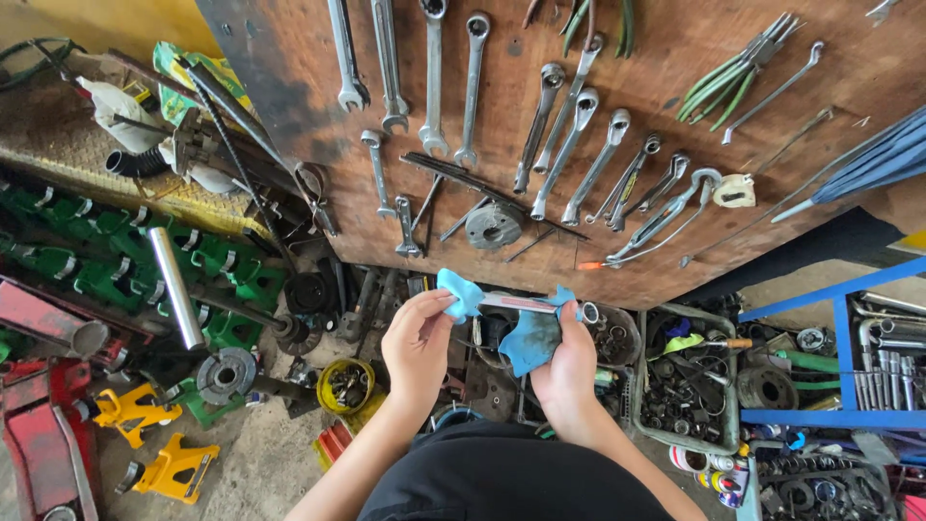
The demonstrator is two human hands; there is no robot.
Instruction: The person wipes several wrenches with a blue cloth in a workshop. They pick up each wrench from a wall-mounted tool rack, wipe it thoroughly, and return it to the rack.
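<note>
In the lower middle of the frame a slim metal tool point(521, 304), a wrench by the ring at its right end, is being held level between 2 hands and rubbed with a blue rag point(529, 333). The left hand point(417, 347) is pinching the rag's bunched left end, fingers point(434, 304) clamped together over cloth and the tool's tip. The right hand point(567, 367) is cupping the hanging part of the rag, its fingers closed around cloth and shaft near the ring end.

Directly below them a clutter of dark metal parts is lying on the floor, with a yellow tub point(347, 386) of small pieces to the lower left and a grey crate point(685, 381) of rings and bearings to the right. Above, a brown wooden board point(617, 58) is carrying rows of hanging spanners point(432, 77).

My worry: the grip is passing through loose cloth, so the tool could be slipping out and dropping into that heap of parts, where it would be hard to spot. A rag corner might also be snagging on the ring end.
</note>
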